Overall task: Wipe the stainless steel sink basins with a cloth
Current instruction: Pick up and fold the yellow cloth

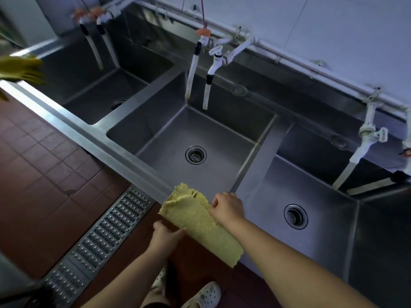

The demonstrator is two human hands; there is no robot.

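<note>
Entry, head view, as I logged it from my remote station.

Cloth [200, 221]: yellow, waffle-textured, stretched out flat in the lower centre of the frame, over the front rim of the sink unit [124, 156] where the divider between the middle and right basins met it. One end hung loose toward the bottom of the frame.

Right hand [226, 208]: fingers curled, pinching the cloth's right edge just below the rim.

Left hand [165, 235]: fingers curled round the cloth's lower left edge, lower in the frame than the right hand.

Middle basin [200, 134]: stainless steel, centre of frame, round drain [195, 154] in its floor; two white hoses [191, 76] hung over it from wall taps.

Right basin [315, 196]: right of frame, drain [295, 216] in its floor.

Left basin [93, 85]: upper left of frame, its drain partly in view.

Yellow gloves [22, 70]: blurred, at the far left edge, above the rim.

Floor grate [100, 238]: perforated metal, lower left, set in red-brown tiles [40, 156].

Shoes [204, 294]: light, perforated, bottom centre.
</note>
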